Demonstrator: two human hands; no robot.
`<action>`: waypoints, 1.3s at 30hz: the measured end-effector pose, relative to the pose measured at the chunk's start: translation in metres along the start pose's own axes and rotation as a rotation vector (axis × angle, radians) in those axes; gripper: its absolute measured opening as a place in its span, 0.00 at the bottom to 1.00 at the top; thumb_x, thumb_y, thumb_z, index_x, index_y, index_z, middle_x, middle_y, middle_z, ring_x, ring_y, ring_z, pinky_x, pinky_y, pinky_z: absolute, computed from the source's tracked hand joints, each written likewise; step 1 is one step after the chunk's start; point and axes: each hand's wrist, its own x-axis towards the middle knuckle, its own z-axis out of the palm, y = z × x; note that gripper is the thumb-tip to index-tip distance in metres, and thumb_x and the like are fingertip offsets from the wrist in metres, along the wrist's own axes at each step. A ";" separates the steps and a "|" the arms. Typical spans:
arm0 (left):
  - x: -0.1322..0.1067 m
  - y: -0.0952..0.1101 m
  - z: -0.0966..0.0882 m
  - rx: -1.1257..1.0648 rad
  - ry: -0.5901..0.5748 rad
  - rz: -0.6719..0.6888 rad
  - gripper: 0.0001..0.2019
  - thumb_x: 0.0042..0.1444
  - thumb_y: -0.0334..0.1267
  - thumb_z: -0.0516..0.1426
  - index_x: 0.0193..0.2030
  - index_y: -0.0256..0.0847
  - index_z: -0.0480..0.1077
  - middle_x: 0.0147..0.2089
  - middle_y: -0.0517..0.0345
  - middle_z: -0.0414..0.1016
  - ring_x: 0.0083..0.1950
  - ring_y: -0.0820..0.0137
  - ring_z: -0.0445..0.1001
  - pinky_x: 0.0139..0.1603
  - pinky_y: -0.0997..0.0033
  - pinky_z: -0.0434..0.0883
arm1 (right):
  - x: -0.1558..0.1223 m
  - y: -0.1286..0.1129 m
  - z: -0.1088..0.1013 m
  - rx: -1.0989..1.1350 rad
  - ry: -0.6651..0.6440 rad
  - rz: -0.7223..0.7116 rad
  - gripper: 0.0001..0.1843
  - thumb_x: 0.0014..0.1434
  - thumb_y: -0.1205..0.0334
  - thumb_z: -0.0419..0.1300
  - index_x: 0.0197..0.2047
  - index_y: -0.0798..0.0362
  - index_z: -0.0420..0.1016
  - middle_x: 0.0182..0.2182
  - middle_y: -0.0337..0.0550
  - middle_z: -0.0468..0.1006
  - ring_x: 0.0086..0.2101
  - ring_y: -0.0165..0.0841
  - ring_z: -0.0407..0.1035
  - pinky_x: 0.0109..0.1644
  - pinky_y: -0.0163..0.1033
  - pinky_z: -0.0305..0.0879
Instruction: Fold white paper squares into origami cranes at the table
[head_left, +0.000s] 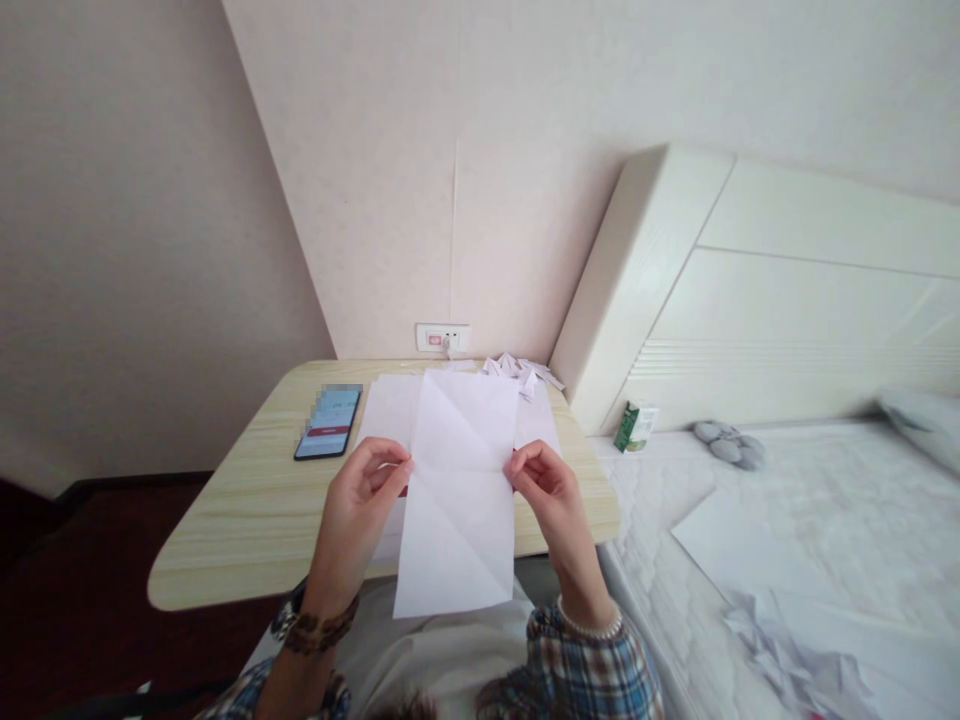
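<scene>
A creased white sheet of paper hangs upright between my hands, above the near edge of the table. Diagonal fold lines and a level one cross its surface. My left hand pinches its left edge between thumb and fingers. On the opposite edge my right hand does the same at about equal height. Behind the held sheet, more white paper lies flat on the table, partly hidden by it. Small folded paper pieces are heaped at the table's back right.
A phone lies on the wooden table, left of the papers. A wall socket with a plug sits behind. On the bed at right are a green-white carton, a grey rounded object, flat paper and crumpled or folded paper.
</scene>
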 end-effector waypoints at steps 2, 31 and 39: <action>0.000 0.000 -0.001 0.012 -0.012 0.002 0.08 0.48 0.40 0.62 0.29 0.41 0.69 0.31 0.62 0.71 0.34 0.71 0.72 0.32 0.76 0.70 | 0.000 -0.001 0.001 -0.006 0.005 0.002 0.06 0.51 0.62 0.64 0.28 0.51 0.71 0.25 0.36 0.69 0.28 0.29 0.61 0.31 0.34 0.59; -0.005 0.004 0.002 0.033 -0.061 -0.069 0.15 0.47 0.44 0.63 0.41 0.41 0.78 0.46 0.53 0.80 0.39 0.67 0.75 0.38 0.71 0.72 | -0.007 -0.002 0.002 0.000 -0.091 0.088 0.22 0.53 0.59 0.66 0.51 0.44 0.73 0.38 0.41 0.76 0.38 0.35 0.69 0.38 0.38 0.66; -0.008 0.005 0.005 -0.104 -0.137 -0.142 0.20 0.46 0.41 0.65 0.47 0.42 0.74 0.48 0.52 0.79 0.37 0.67 0.77 0.33 0.72 0.74 | -0.011 -0.006 0.006 0.044 -0.142 0.093 0.21 0.53 0.62 0.66 0.51 0.41 0.72 0.45 0.38 0.76 0.42 0.33 0.71 0.42 0.37 0.70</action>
